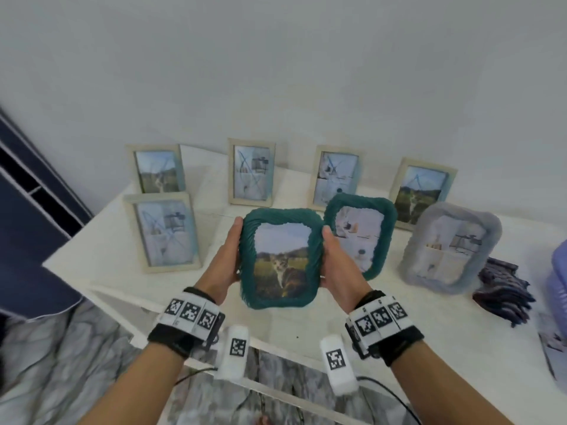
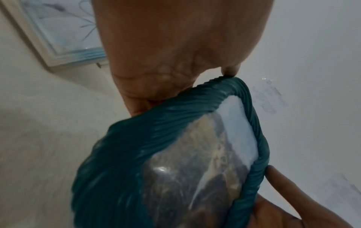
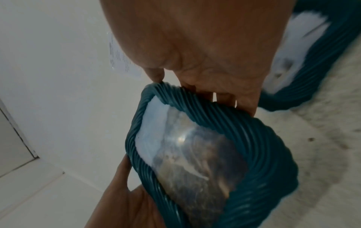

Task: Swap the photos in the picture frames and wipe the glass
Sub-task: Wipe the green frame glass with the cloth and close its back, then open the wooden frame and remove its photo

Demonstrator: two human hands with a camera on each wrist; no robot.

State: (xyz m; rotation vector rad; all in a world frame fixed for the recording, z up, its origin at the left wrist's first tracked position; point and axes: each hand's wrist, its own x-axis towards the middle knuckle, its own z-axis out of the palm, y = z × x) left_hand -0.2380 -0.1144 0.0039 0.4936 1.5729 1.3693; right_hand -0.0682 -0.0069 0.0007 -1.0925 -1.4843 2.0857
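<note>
Holding teal frame w/ cat photo above table: left hand & right hand fingers gripping its sides.

A white table against the wall carries five pale wooden frames, a teal frame, a grey frame and folded dark cloths.

Head view: from above, facing forward and down over the tabletop toward the wall, wide, both forearms in frame. Left wrist view: very close, looking along the left hand from the left. Right wrist view: equally close, from the right. All three views share the teal frame.
</note>
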